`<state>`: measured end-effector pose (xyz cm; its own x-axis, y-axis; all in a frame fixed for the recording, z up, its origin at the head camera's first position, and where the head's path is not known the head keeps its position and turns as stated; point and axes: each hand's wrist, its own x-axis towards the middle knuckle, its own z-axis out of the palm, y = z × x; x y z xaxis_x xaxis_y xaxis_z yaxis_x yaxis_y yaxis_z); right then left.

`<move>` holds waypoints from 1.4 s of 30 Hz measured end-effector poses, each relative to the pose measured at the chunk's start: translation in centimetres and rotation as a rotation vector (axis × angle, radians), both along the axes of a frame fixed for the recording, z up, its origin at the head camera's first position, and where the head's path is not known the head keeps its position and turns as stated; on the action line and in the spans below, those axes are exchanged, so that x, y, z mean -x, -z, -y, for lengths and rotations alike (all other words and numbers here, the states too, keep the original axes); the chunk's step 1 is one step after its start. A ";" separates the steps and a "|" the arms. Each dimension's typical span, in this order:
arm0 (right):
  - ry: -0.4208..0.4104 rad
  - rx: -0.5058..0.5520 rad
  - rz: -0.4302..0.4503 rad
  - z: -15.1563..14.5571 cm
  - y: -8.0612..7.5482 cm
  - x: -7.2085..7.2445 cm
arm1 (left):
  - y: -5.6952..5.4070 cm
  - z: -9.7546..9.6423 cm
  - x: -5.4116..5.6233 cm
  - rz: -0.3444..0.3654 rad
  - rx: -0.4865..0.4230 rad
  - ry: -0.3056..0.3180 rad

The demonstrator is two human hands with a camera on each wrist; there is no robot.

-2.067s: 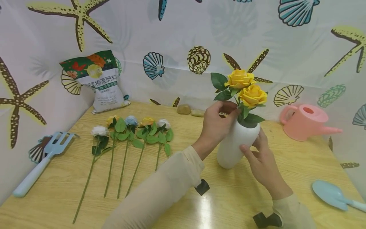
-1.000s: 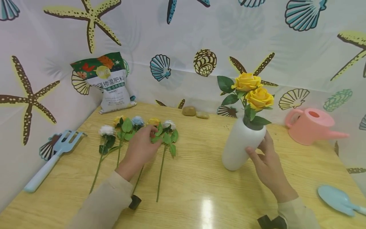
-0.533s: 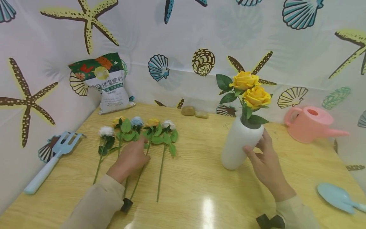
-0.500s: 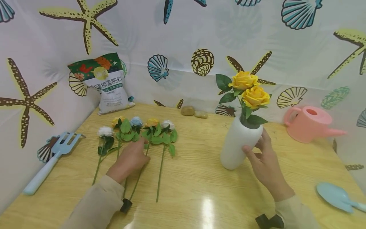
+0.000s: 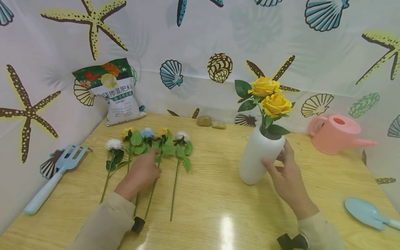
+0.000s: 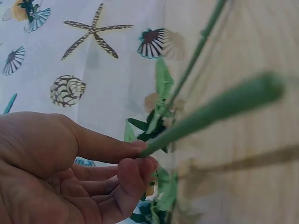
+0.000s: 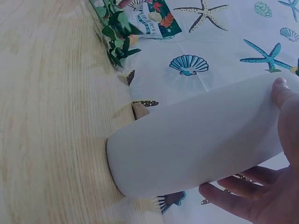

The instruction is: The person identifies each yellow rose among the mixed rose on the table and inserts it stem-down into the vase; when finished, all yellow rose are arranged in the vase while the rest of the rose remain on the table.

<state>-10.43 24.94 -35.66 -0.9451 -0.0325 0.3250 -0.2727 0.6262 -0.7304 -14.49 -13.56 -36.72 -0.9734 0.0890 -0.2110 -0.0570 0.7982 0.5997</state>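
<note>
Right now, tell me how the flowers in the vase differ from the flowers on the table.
The flowers in the vase stand upright; the flowers on the table lie flat, side by side. The vase holds two, both yellow; five lie loose, in white, yellow and blue. The left hand pinches one loose stem; the right hand holds the vase. All have green leaves.

- A fertiliser bag (image 5: 110, 92), green-topped with white print below, leans against the backdrop at the far left of the wooden worktop (image 5: 218, 194).
- A pale blue garden fork (image 5: 51, 177) lies at the left edge, tines toward the wall.
- Two brown pebbles (image 5: 210, 122) sit side by side at the back edge, touching or nearly so.
- A pink watering can (image 5: 335, 133) stands at the far right, spout pointing right.
- A pale blue trowel (image 5: 365, 212) lies near the front right corner.
- The backdrop cloth (image 5: 200, 41), white with printed starfish and shells, wraps the back and both sides.
</note>
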 end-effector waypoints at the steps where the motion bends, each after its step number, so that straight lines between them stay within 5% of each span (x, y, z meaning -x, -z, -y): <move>1: 0.000 0.000 -0.002 0.0 0.0 0.0 | -0.3 0.0 -0.1 -0.011 -0.009 0.001; 8: -0.011 0.015 -0.011 0.0 0.1 0.0 | -2.6 -0.7 -0.7 -0.153 -0.082 -0.015; 24: -0.009 0.038 0.001 -0.1 -0.2 -0.1 | -4.9 -6.9 -0.6 -0.474 -0.500 -0.130; 34: -0.013 0.031 0.045 0.0 -0.4 0.0 | -7.3 -11.8 -0.3 -0.795 -0.916 -0.051; 42: -0.005 0.030 0.038 0.0 -0.3 0.0 | -9.9 -15.8 0.1 -0.932 -1.089 0.005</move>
